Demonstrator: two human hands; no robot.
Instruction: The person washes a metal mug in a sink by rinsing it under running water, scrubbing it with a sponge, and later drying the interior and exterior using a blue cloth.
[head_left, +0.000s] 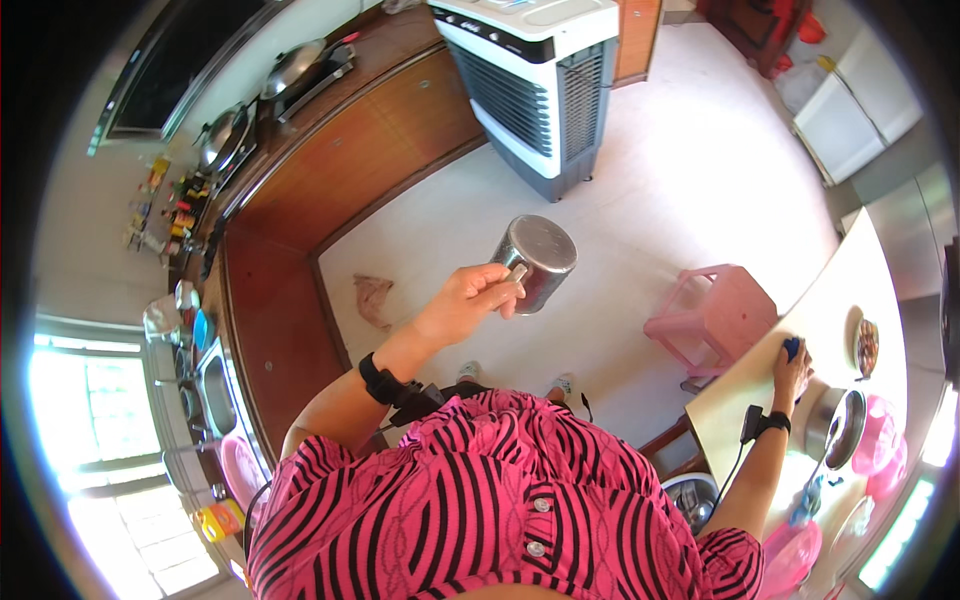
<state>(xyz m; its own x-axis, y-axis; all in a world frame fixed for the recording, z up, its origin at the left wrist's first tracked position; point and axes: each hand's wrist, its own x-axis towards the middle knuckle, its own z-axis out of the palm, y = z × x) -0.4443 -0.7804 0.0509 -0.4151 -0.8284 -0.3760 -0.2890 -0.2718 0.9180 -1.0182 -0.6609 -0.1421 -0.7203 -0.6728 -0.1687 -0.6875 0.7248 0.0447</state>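
Observation:
My left hand (484, 296) is closed on the handle of a metal mug (547, 277) and holds it up over the floor. The mug's flat round end faces the camera. On the pale table at the right, my right hand (793, 375) rests with its fingers on a dark blue cloth (791, 346), which the hand partly hides. Near that wrist stand a metal pot (825, 424) and, farther up the table, a plate of food (867, 349).
A pink plastic stool (720, 315) stands beside the table (739, 390). An air cooler (525, 97) stands ahead by the wooden cabinets (360, 142). A crumpled cloth or bag (373, 300) lies on the floor. Pink basins (874, 435) sit on the table, a sink (217, 394) at the left.

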